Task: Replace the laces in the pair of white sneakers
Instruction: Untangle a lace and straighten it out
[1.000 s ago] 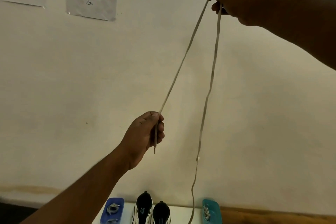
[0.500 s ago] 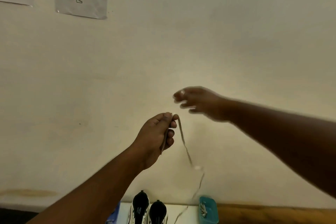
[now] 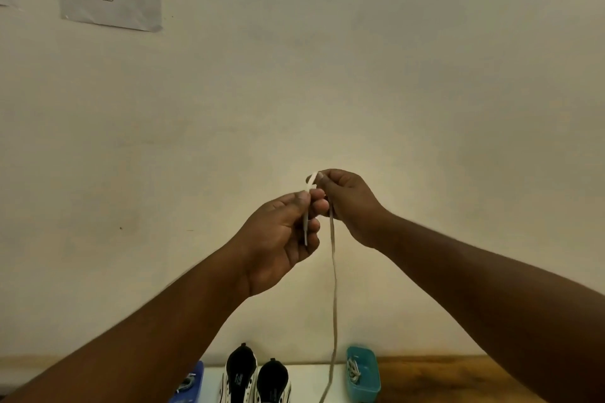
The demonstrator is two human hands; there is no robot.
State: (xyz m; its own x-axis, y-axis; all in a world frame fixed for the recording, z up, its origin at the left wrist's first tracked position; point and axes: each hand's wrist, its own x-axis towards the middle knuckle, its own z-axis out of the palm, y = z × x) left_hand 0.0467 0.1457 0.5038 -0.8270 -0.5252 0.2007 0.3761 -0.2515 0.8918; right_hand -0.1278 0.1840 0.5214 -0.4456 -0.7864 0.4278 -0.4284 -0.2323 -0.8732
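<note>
Raised before a bare cream wall (image 3: 393,75), the left hand (image 3: 281,239) and right hand (image 3: 350,206) pinch a flat off-white shoelace (image 3: 334,271) together, its tail hanging toward the white tabletop (image 3: 314,383). The lace appears to be being folded or gathered; threading seems yet to come, calling for a free tip. Below stand the white perforated sneakers with black tongues (image 3: 255,379), between a blue plastic tub (image 3: 190,386) and a teal plastic tub (image 3: 363,373) holding laces. Nothing blocks the shoes.

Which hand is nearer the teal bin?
Right. The right hand is raised above the teal bin, slightly left of it; the left hand is farther left. Both pinch the lace.
</note>
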